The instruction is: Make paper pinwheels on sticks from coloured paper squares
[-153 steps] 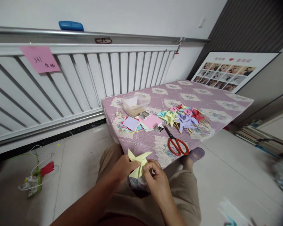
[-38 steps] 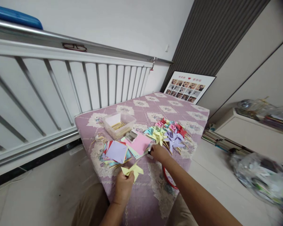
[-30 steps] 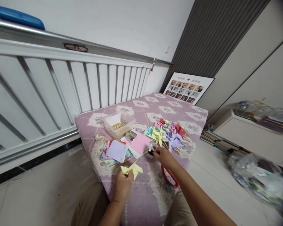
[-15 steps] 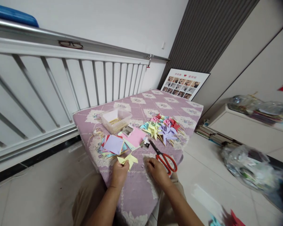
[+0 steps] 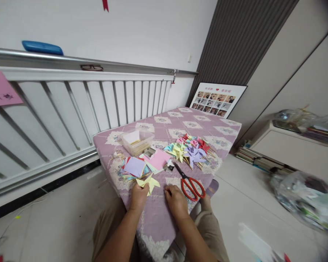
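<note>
My left hand (image 5: 138, 195) pinches a folded yellow paper pinwheel (image 5: 149, 182) above the near edge of the purple patterned mat (image 5: 158, 214). My right hand (image 5: 175, 198) hovers just right of it with fingers curled in a pinch; whatever it holds is too small to make out. Red-handled scissors (image 5: 190, 183) lie right of that hand. A stack of coloured paper squares (image 5: 142, 166) sits beyond the pinwheel, with a small dark box (image 5: 170, 167) beside it.
A heap of finished pinwheels on sticks (image 5: 191, 149) and a clear tub of sticks (image 5: 136, 141) lie farther back. A white railing (image 5: 71, 109) runs along the left. A photo board (image 5: 215, 103), books (image 5: 262, 163) and a plastic bag (image 5: 306, 200) are on the right.
My right hand pulled back from the small box near the paper stack to the near edge beside the pinwheel. The view shifted; my left hand kept the yellow pinwheel.
</note>
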`<state>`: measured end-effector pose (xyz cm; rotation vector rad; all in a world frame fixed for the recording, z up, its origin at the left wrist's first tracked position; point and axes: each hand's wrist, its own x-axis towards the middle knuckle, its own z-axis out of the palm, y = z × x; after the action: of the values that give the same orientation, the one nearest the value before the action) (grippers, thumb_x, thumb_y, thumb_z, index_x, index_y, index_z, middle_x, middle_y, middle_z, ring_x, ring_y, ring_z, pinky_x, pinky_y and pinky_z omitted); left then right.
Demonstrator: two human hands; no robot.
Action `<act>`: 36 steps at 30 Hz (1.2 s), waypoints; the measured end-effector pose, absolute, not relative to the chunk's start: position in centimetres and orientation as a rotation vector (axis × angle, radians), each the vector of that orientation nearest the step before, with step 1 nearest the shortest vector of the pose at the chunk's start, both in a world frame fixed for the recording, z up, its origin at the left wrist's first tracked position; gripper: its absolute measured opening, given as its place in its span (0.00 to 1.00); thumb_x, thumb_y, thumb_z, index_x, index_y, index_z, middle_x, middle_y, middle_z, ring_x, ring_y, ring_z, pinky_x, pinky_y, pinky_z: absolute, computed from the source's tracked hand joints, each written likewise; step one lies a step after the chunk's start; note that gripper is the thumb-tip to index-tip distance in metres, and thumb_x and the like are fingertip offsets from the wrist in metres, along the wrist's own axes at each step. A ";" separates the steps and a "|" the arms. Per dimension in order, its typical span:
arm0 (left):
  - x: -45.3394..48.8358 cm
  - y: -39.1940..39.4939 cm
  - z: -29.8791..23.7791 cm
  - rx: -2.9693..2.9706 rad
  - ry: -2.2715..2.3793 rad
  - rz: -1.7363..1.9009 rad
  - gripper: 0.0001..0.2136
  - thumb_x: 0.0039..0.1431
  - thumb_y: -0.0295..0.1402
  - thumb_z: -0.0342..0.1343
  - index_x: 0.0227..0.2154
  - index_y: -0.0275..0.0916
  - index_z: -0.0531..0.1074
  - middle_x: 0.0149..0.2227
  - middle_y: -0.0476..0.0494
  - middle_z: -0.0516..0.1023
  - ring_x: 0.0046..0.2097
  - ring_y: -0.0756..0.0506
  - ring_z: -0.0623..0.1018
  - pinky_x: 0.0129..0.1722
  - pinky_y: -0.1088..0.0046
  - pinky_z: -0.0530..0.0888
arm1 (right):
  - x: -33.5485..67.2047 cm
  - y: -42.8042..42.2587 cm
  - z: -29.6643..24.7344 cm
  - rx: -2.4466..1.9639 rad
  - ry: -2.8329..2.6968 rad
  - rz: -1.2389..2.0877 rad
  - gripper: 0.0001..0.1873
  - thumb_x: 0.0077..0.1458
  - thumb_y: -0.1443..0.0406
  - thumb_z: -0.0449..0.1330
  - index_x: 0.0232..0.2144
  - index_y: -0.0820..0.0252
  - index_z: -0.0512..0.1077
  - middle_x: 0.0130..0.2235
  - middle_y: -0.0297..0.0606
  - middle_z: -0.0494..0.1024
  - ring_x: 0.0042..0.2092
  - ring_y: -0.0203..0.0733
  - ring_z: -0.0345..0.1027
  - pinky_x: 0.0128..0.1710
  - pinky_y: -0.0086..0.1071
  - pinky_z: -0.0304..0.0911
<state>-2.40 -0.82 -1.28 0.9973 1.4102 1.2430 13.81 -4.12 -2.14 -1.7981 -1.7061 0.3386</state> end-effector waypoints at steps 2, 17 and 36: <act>-2.5 -0.8 -1.5 0.964 1.404 1.255 0.10 0.45 0.33 0.58 0.30 0.33 0.76 0.31 0.40 0.81 0.32 0.45 0.78 0.31 0.74 0.72 | 13.6 -4.1 -2.1 -1.790 -1.689 0.345 0.08 0.53 0.66 0.54 0.29 0.56 0.73 0.32 0.37 0.72 0.34 0.40 0.66 0.33 0.29 0.57; -2.3 -3.9 -3.2 0.621 1.235 1.274 0.10 0.41 0.36 0.59 0.24 0.33 0.72 0.19 0.47 0.74 0.21 0.48 0.73 0.22 0.75 0.68 | 12.7 -7.9 -2.6 -1.474 -1.204 0.866 0.14 0.50 0.54 0.56 0.23 0.57 0.66 0.30 0.41 0.78 0.30 0.42 0.69 0.31 0.33 0.64; -1.5 -10.1 1.2 0.751 1.261 1.164 0.11 0.46 0.37 0.59 0.28 0.33 0.74 0.22 0.47 0.74 0.23 0.49 0.71 0.23 0.76 0.66 | 12.1 -12.7 5.4 -1.234 -1.093 1.132 0.14 0.50 0.55 0.62 0.24 0.59 0.69 0.19 0.28 0.66 0.23 0.33 0.57 0.25 0.27 0.53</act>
<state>-1.54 -10.14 1.18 0.7505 1.2610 1.1639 12.11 -12.65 5.40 -1.2343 -1.0929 1.1321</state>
